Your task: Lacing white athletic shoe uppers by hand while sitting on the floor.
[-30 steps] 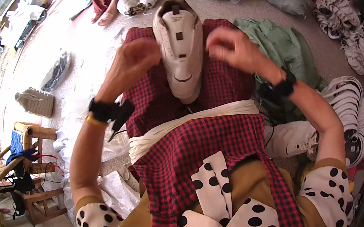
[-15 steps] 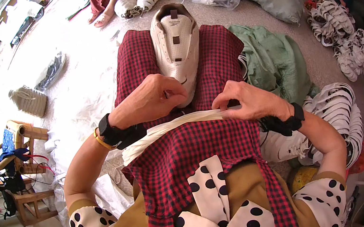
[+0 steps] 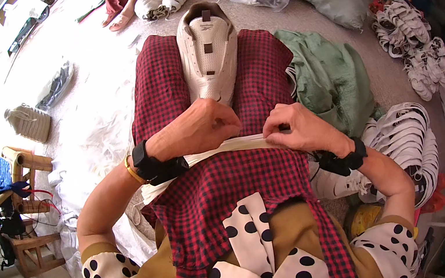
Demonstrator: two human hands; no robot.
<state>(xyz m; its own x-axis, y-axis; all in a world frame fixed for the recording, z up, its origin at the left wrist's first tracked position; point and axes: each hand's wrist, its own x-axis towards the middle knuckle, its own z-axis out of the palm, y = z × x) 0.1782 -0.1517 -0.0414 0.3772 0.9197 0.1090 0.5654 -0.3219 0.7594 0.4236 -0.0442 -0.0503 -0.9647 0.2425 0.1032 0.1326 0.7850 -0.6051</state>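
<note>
One second after hovering either side of the shoe [image 3: 210, 55], had come down to the pale laces [image 3: 207, 155] strung across the apron [image 3: 223, 180], apparently shifting work from shoe to laces. Pinched them in the right grip [image 3: 300, 127], thumb against finger. Curled the left grip [image 3: 193, 130] just above them, nearer the right one than half a second before; could not tell if holding a strand. Left the shoe propped lengthwise between the apron's two raised sides, toe toward the body and partly hidden by the left grip, eyelets seemingly unthreaded. Left alone a green cloth [image 3: 336, 81], just right of the apron
</note>
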